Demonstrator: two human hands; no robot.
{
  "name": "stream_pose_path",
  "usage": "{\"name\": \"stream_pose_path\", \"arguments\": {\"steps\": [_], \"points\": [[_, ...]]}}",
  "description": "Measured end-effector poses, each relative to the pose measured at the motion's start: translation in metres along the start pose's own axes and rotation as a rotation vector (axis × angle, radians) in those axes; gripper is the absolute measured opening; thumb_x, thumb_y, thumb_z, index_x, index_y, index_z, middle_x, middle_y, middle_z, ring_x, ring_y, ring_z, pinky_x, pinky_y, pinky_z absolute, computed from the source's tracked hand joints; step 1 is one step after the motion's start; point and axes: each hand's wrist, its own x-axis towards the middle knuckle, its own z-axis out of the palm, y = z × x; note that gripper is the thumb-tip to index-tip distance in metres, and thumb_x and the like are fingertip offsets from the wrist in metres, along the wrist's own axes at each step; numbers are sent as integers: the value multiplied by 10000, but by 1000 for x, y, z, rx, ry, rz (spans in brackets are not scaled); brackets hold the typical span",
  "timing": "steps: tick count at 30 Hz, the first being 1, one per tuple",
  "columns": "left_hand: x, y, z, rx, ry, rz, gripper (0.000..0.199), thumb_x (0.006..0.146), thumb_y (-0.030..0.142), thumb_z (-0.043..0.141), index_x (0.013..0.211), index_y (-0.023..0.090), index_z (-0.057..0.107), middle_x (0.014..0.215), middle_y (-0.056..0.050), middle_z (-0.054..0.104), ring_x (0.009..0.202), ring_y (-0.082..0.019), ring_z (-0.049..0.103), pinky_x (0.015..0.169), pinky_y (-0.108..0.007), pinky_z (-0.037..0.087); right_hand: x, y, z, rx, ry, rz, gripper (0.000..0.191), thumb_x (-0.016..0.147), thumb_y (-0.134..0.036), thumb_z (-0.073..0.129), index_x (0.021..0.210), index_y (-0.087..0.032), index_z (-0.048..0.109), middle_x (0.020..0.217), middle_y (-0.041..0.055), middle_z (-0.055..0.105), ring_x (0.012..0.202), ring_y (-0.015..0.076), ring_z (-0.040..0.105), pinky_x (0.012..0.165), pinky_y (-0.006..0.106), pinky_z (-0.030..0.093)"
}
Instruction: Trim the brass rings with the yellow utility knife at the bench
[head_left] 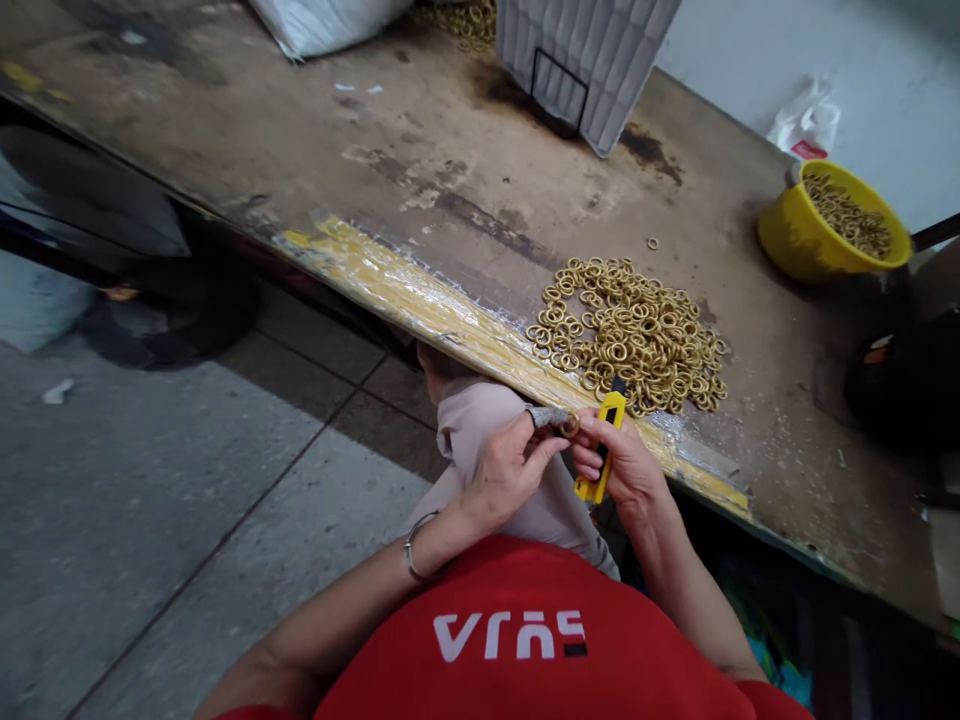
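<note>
While both hands crowd one small ring (571,427), a slip could bring the cutter against fingers.
The left hand (501,470) pinches the ring, lower right of centre, one finger wrapped in grey; the right hand (634,468) touches it too, curled round the yellow cutter (614,409). Blade exposure is unclear. A loose pinch could drop the ring.

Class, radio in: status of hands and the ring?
Left hand pinching gold ring. Right hand on it too, holding yellow cutter. Ring pile ahead on table.
</note>
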Motion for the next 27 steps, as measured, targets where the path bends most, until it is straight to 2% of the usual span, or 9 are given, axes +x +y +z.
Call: {"name": "stream_pose_path", "arguments": {"steps": [2,4,8,11,13,15,19,24,27], "points": [[1,2,-2,24,-2,64,102,905,252,645,962,184,696,937,-69,740,903,-211,678,863,-329,541,-1,5,2,72,-22,48,389,665,-405,842,712,-203,513,554,-108,418,390,19,267,353,159,243],[1,5,-3,8,-9,69,78,888,244,650,894,185,700,904,-62,734,878,-206,672,838,-318,538,-2,7,3,82,-28,50,398,670,-415,844,703,-203,509,556,-106,419,390,21,272,350,160,252],[2,10,-4,-162,-69,-136,131,855,273,660,778,166,669,687,-20,683,644,-153,625,652,-266,528,-9,6,-1,-106,8,-55,374,763,-496,768,742,-214,524,551,-101,405,402,46,284,373,187,263],[2,14,-3,-365,-142,-269,196,853,322,658,759,151,643,627,-6,664,572,-133,619,599,-250,529,-18,7,-8,-587,91,-299,302,889,-469,634,749,-213,559,573,-61,444,481,95,385,470,227,345],[2,17,-3,-420,-155,-304,212,841,341,675,772,144,640,631,-5,664,573,-129,625,605,-250,537,-25,9,-12,-989,143,-493,207,924,-351,579,780,-205,607,671,-6,550,615,140,509,598,259,415],[1,19,-2,-428,-159,-316,215,836,346,681,795,139,641,637,0,658,575,-124,620,607,-247,534,-31,13,-15,-1302,180,-599,119,913,-220,540,873,-200,650,809,43,639,744,178,586,693,278,434],[-3,23,-2,-402,-166,-294,215,836,349,672,841,137,635,659,6,642,581,-119,597,600,-244,514,-37,19,-15,-1627,256,-582,203,900,-104,507,986,-186,672,909,75,683,773,193,625,678,272,406],[-4,24,-3,-234,-213,-201,194,870,321,603,765,157,593,641,11,603,601,-123,567,606,-242,475,-37,23,-14,-1785,303,-559,184,987,-186,495,956,-174,676,884,73,687,703,180,616,630,278,357],[-8,28,-5,-139,-227,-192,214,891,312,561,732,169,556,608,25,557,571,-121,529,574,-242,436,-36,25,-17,-1843,315,-509,189,991,-177,494,975,-170,683,908,77,699,709,182,628,627,286,354]]}}
